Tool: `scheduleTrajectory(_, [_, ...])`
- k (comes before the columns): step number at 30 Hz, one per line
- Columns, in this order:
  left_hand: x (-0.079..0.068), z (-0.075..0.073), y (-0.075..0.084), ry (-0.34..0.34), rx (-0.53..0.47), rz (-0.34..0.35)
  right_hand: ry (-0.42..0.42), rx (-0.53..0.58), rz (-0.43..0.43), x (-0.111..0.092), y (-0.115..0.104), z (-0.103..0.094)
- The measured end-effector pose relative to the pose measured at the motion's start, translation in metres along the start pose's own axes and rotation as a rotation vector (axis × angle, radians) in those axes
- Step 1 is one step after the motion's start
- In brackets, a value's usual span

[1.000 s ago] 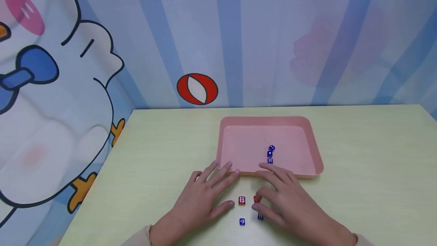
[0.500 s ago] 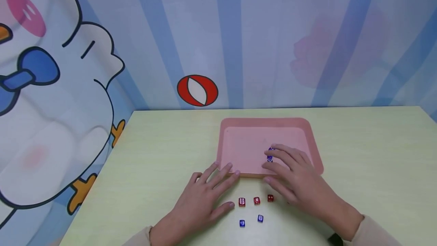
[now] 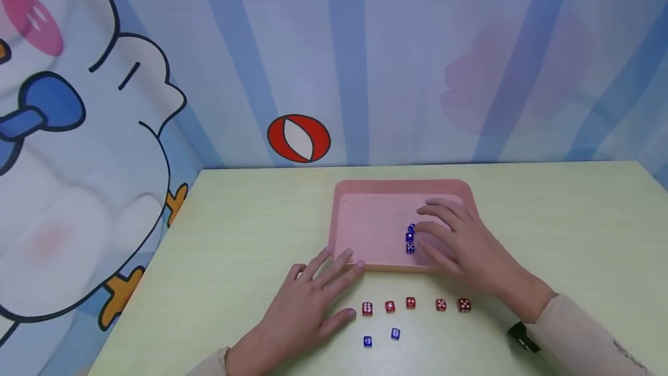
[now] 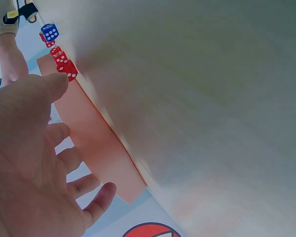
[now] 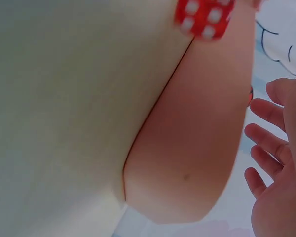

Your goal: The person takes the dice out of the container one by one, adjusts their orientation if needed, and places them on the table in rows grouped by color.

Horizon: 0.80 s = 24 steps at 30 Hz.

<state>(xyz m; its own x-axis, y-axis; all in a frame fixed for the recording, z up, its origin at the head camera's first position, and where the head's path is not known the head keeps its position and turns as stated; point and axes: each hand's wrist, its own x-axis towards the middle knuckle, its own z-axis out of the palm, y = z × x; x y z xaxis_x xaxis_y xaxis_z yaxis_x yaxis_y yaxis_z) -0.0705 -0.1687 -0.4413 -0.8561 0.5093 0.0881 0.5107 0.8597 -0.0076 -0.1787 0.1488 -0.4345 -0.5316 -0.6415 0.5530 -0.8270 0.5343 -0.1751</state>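
Note:
My left hand (image 3: 309, 306) lies with spread fingers, its fingertips at the near left edge of the pink tray (image 3: 370, 213). Over the right part of that tray is my right hand (image 3: 461, 242), fingers apart and loosely bent, the index fingertip right at the top one of three blue dice (image 3: 409, 238) standing in a line. Nothing shows between its fingers in the right wrist view. In front of the tray, several red dice (image 3: 410, 303) form a row, with a blue die (image 3: 367, 341) and another blue die (image 3: 395, 333) on the near side.
The dice and tray are on a pale yellow-green table (image 3: 250, 219). Behind it rises a blue striped backdrop (image 3: 407, 74) with a printed red-and-white ball. A black wrist device (image 3: 523, 338) sits under the right sleeve (image 3: 579, 329).
My right hand has moved from a red die up and right over the tray, uncovering the red dice on the row's right side. My left hand has stayed in place.

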Motion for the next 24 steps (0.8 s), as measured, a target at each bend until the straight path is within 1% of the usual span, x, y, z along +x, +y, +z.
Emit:
scheduleTrajectory(5, [0.000,-0.001,-0.001,0.009,0.011,-0.006,0.018,0.029,-0.019,0.008,0.012,0.005])
scheduleTrajectory(10, [-0.001,-0.001,-0.002,-0.003,0.007,-0.012,-0.005,0.009,-0.035,0.015,0.018,0.010])
scheduleTrajectory(14, [-0.001,-0.002,-0.003,-0.004,0.009,-0.013,-0.066,-0.037,-0.013,0.023,0.021,0.013])
scheduleTrajectory(17, [-0.001,-0.002,-0.002,-0.011,-0.004,-0.016,-0.135,-0.066,0.027,0.027,0.022,0.014])
scheduleTrajectory(21, [0.000,-0.002,-0.001,-0.024,-0.019,-0.015,-0.216,-0.090,0.074,0.026,0.022,0.014])
scheduleTrajectory(24, [0.000,-0.001,0.000,-0.032,-0.020,-0.014,-0.247,-0.109,0.085,0.023,0.022,0.014])
